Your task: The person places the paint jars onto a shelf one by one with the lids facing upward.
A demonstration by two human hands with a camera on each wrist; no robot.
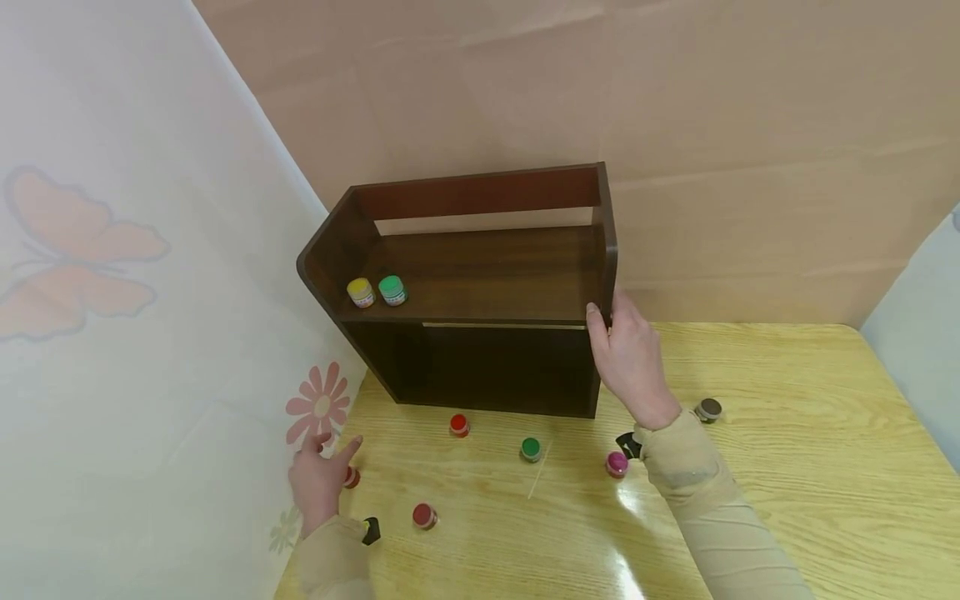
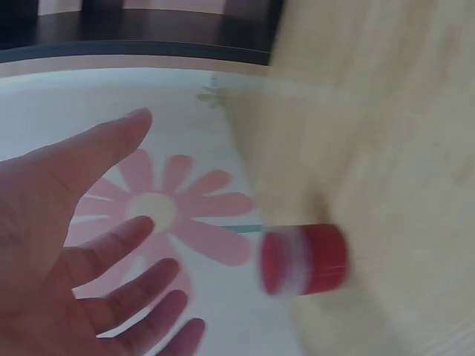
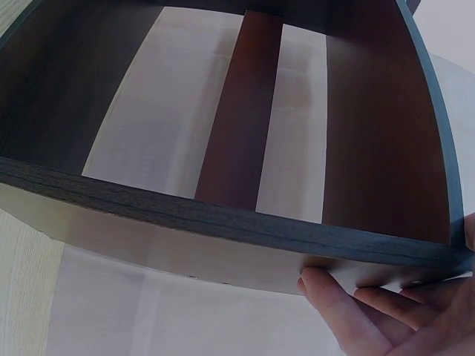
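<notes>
A dark brown wooden shelf (image 1: 487, 271) stands against the back wall. My right hand (image 1: 630, 358) grips its right side panel, thumb at the front edge; in the right wrist view the fingers (image 3: 326, 300) lie along the panel's outer face. At the lower left, my left hand (image 1: 317, 482) is held with its fingers spread and nothing in them. Close beside it is a small red paint jar (image 2: 306, 259), partly hidden by the hand in the head view. A yellow jar (image 1: 361, 292) and a light green jar (image 1: 392, 290) sit side by side at the upper board's left end.
On the wooden table (image 1: 787, 467) before the shelf stand a red jar (image 1: 459, 425), a dark red jar (image 1: 424, 516), a green jar (image 1: 531, 450) and a magenta jar (image 1: 617, 464). A black-lidded jar (image 1: 708, 409) is right of my right wrist. A patterned white wall (image 1: 187, 350) borders the left.
</notes>
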